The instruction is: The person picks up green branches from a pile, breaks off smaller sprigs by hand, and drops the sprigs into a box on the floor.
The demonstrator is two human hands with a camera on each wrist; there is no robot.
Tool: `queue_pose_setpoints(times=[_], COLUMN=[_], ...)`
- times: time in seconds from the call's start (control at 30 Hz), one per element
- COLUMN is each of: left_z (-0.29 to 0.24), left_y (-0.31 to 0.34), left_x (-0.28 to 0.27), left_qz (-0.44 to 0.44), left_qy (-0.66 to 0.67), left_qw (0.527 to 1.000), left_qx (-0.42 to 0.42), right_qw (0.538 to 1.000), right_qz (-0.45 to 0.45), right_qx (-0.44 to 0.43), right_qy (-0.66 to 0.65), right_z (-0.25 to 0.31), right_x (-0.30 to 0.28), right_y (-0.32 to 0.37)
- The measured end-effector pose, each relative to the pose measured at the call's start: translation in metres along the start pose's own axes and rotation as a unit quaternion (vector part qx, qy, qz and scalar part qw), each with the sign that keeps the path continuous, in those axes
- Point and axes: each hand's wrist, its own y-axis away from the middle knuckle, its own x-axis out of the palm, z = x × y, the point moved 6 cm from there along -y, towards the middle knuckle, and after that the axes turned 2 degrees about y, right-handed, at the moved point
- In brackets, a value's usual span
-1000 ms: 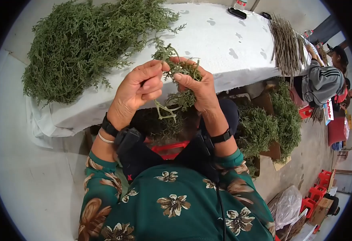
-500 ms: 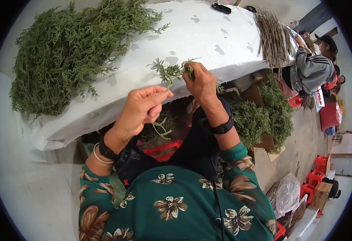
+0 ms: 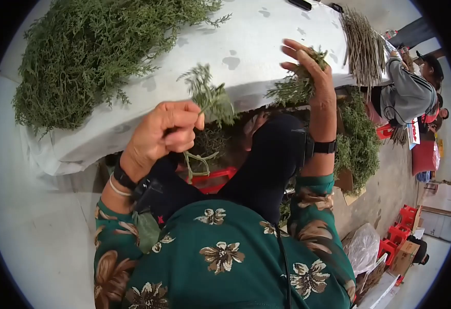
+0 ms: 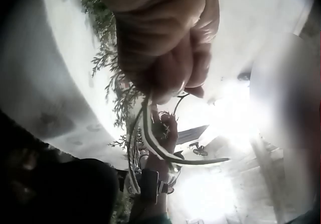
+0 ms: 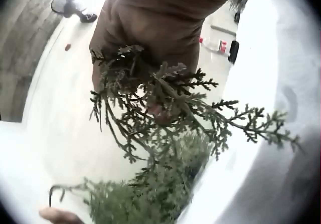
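My left hand (image 3: 166,129) pinches a leafy green sprig (image 3: 212,103) between thumb and fingers, beside the front edge of the cloth-covered table. The sprig's top is blurred, and bare pale stems (image 4: 150,133) hang below the curled fingers. Out to the right, over the table's front edge, my right hand (image 3: 315,74) holds a small bunch of similar green sprigs (image 3: 295,88). Its fingers are partly spread, with the sprigs held against the thumb and palm. In the right wrist view the bunch (image 5: 175,98) fans out below the hand.
A large heap of green foliage (image 3: 91,62) covers the left of the white-clothed table (image 3: 251,41). Thin brown sticks (image 3: 361,46) lie at its right end. More greenery (image 3: 359,149) stands in boxes on the floor. A person in grey (image 3: 410,92) sits beyond the sticks; red stools (image 3: 398,232) stand behind.
My hands were together at the sprigs and have drawn apart. The right hand has swung right with its bunch; the left hand has come slightly down and left, keeping one sprig.
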Motion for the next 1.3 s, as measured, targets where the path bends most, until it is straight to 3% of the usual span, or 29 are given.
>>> queue_pose_setpoints(times=[0.03,0.07,0.13,0.27,0.33,0.43,0.53,0.83,0.97,1.07,1.13,1.23,1.27,1.3], left_z=[0.002,0.0,-0.009,-0.007,-0.002,0.001,0.003,0.013,0.01,0.008,0.011,0.015,0.014,0.014], left_y=[-0.001,-0.004,-0.009,-0.015,-0.019,-0.026,-0.032,-0.046,-0.042,-0.04,-0.036,-0.031,-0.03,-0.029], left_x=[-0.004,-0.002,0.004,0.005,0.005,0.007,0.012,0.028,0.036,0.028,0.032,0.035,0.034,0.035], left_qz=[-0.004,0.051,0.164,0.207,0.219,0.244,0.286,0.3,0.308,0.165,0.164,0.147,0.126,0.104], left_qy=[0.003,0.037,0.097,0.164,0.18,0.212,0.23,0.26,0.257,0.238,0.218,0.18,0.157,0.134], left_qw=[1.0,0.998,0.981,0.964,0.959,0.946,0.929,0.917,0.914,0.955,0.96,0.971,0.978,0.985], left_qx=[-0.005,0.003,0.025,0.025,0.025,0.028,0.036,0.047,0.061,0.067,0.062,0.05,0.048,0.044], right_qw=[0.996,0.985,0.973,0.942,0.934,0.908,0.907,0.89,0.916,0.951,0.965,0.998,0.998,0.993], right_qz=[0.073,0.144,0.181,0.258,0.276,0.253,0.246,0.266,0.221,0.159,0.129,0.059,0.059,0.045], right_qx=[0.011,0.017,0.014,0.03,0.04,0.156,0.16,0.116,0.123,0.119,0.112,-0.027,-0.023,-0.053], right_qy=[-0.044,-0.088,-0.145,-0.212,-0.224,-0.295,-0.303,-0.352,-0.31,-0.238,-0.199,0.004,0.004,0.093], right_z=[0.0,0.001,-0.003,-0.024,-0.04,-0.069,-0.066,-0.047,-0.029,-0.039,-0.045,-0.038,-0.038,-0.031], right_x=[0.019,0.037,0.063,0.101,0.11,0.12,0.124,0.128,0.123,0.101,0.086,0.065,0.062,0.059], right_y=[0.006,0.012,0.02,0.037,0.047,0.062,0.063,0.065,0.063,0.061,0.055,0.05,0.049,0.048])
